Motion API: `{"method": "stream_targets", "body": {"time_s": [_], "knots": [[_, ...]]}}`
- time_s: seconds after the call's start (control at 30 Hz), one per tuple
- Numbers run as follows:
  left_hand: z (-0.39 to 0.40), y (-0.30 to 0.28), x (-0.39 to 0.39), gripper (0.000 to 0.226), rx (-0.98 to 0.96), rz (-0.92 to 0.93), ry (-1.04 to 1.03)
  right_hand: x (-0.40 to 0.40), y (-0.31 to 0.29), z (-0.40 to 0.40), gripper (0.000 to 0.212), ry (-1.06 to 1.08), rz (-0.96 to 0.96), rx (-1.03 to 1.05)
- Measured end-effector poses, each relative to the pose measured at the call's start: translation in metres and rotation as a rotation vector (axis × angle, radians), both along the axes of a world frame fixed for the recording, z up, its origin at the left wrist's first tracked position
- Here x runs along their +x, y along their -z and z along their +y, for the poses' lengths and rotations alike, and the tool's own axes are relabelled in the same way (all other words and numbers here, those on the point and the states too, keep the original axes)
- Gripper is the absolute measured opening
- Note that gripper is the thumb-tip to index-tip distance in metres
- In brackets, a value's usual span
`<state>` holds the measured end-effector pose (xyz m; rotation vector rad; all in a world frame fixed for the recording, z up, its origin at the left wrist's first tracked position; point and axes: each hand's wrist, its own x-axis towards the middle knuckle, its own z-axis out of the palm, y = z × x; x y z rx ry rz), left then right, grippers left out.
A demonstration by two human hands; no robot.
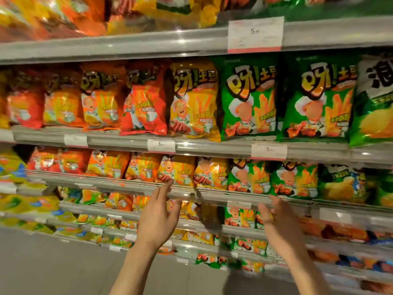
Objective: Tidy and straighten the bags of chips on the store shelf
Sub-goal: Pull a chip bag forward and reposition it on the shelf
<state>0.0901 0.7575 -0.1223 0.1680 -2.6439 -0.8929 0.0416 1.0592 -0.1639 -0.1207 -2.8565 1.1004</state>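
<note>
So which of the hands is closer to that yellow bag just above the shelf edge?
Left. The left hand reaches up just below the yellow bag; the right hand is lower and off to its right.

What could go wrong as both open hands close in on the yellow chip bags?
The left hand and right hand are open, holding nothing, near the shelf edge. Pushing the yellow bags could crush chips. The red bag above overhangs its rail, tilted, and might drop if bumped.

Chip bags (247, 96) printed "呀!土豆" in large characters; shelf-edge price tags (268, 150) each showing "5", remaining print too blurred to read.
</note>
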Motion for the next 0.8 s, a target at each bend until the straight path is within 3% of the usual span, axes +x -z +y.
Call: {"method": "stream_targets", "body": {"time_s": [0.13, 0.3, 0.5, 0.67, 0.8], "knots": [[-0.033, -0.004, -0.019, 0.047, -0.033, 0.012, 0.063, -0.004, -0.002, -0.029, 0.083, 0.013, 0.064, 0.104], [-0.083, -0.013, -0.036, 0.051, -0.11, -0.017, 0.163, 0.012, -0.013, -0.075, 0.085, 0.105, 0.069, 0.088], [-0.151, -0.031, -0.052, 0.048, -0.198, 0.076, 0.304, 0.029, -0.032, -0.138, 0.07, 0.165, 0.163, 0.216], [-0.196, -0.067, -0.065, 0.047, -0.261, 0.17, 0.302, 0.013, -0.077, -0.178, 0.072, 0.135, 0.268, 0.266], [-0.209, -0.102, -0.09, 0.045, -0.249, 0.279, 0.273, -0.012, -0.129, -0.207, 0.046, 0.032, 0.598, 0.397]]}}
